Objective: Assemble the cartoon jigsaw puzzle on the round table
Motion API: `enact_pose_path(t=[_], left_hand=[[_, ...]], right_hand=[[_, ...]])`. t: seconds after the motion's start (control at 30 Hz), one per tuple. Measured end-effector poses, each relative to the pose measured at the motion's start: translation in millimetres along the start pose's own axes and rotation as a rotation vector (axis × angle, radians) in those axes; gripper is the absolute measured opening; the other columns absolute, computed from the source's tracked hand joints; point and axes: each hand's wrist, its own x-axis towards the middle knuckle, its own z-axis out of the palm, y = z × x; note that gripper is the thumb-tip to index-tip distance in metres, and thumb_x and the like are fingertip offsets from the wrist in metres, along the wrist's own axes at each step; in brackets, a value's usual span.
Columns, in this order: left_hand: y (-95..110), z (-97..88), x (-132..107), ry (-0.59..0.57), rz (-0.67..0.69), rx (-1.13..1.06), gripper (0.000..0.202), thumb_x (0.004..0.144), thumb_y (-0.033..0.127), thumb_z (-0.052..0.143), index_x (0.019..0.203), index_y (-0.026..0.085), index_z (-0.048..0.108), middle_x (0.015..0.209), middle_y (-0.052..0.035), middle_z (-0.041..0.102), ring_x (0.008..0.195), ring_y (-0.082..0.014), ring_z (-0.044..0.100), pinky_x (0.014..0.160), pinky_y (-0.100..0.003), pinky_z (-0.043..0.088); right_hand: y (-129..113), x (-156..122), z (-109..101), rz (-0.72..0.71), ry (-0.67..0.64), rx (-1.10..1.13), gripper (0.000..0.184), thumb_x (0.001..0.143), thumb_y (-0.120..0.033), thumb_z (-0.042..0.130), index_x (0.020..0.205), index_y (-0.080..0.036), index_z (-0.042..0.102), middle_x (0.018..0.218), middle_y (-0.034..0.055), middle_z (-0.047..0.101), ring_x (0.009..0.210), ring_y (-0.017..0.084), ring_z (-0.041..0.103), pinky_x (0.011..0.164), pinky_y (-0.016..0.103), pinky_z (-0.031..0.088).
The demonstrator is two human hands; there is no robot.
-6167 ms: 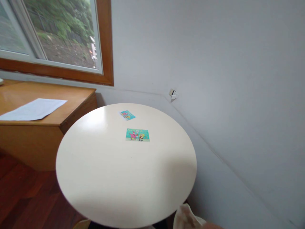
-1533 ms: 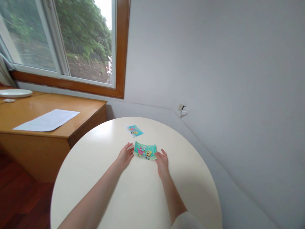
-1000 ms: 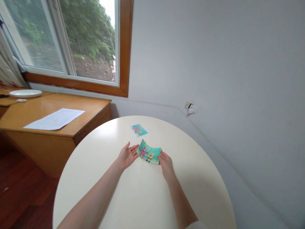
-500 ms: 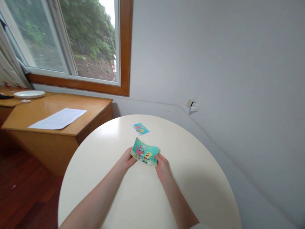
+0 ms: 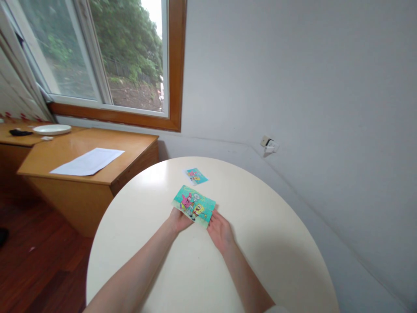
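Note:
A teal cartoon picture card (image 5: 194, 205) is lifted off the round cream table (image 5: 260, 243) and tilted toward me. My left hand (image 5: 179, 220) grips its near left edge, fingers curled under it. My right hand (image 5: 220, 229) pinches its near right corner. A smaller teal cartoon card (image 5: 196, 176) lies flat on the table beyond, untouched.
A wooden desk (image 5: 84, 174) stands left of the table, bearing a white paper sheet (image 5: 87, 161) and, farther left, a white plate (image 5: 52, 129). A window (image 5: 107, 61) is above it. Grey walls meet behind the table, with a small wall socket (image 5: 269, 144).
Both hands reached the larger card on the table, picked it up by its near edge and raised it toward me. The camera view shifted left.

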Motion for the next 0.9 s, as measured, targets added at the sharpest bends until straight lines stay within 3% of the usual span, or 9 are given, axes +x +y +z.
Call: enact_pose_path(t=[0.17,0.33,0.47,0.7,0.9], left_hand=[[4,4.3,-7,-0.062,-0.077,-0.058,0.034,0.085,0.037,0.047,0.093,0.01,0.066,0.102,-0.0152,0.067,0.107,-0.0325,0.056,0.094,-0.052,0.037],[8,7.3,-10,-0.088,-0.092,-0.078,0.031,0.085,0.032,0.045,0.1,0.012,0.065,0.109,-0.0154,0.064,0.109,-0.0339,0.054,0.092,-0.055,0.036],[8,5.1,-11,-0.075,-0.098,-0.087,0.031,0.084,0.032,0.046,0.103,0.015,0.064,0.112,-0.015,0.062,0.11,-0.0349,0.053,0.091,-0.058,0.034],[10,2.5,-13,-0.007,-0.052,-0.14,0.053,0.08,0.059,0.046,0.107,0.016,0.062,0.111,-0.0148,0.063,0.112,-0.038,0.049,0.092,-0.062,0.029],[11,4.7,-12,0.046,-0.017,-0.158,0.053,0.081,0.059,0.046,0.102,0.013,0.064,0.103,-0.0146,0.066,0.107,-0.0344,0.054,0.093,-0.055,0.034]], right_hand=[[-5,-2,2,-0.016,-0.034,-0.025,0.015,0.07,-0.022,0.062,0.084,-0.016,0.067,0.085,0.0061,0.071,0.084,0.02,0.065,0.083,0.037,0.05],[-5,0,-3,-0.08,0.032,-0.053,0.015,0.069,-0.025,0.063,0.081,-0.018,0.067,0.083,0.0055,0.071,0.084,0.021,0.065,0.084,0.039,0.05],[-6,2,-6,-0.083,0.044,-0.047,0.015,0.069,-0.024,0.062,0.082,-0.018,0.067,0.084,0.0058,0.071,0.087,0.021,0.065,0.086,0.038,0.049],[-9,0,-2,-0.096,0.11,0.012,0.018,0.07,-0.022,0.057,0.084,-0.018,0.068,0.093,0.0064,0.071,0.089,0.018,0.065,0.087,0.034,0.05],[-9,4,-9,-0.165,0.128,0.022,0.022,0.072,-0.022,0.055,0.089,-0.017,0.068,0.108,0.0086,0.067,0.109,0.018,0.057,0.093,0.031,0.046]])
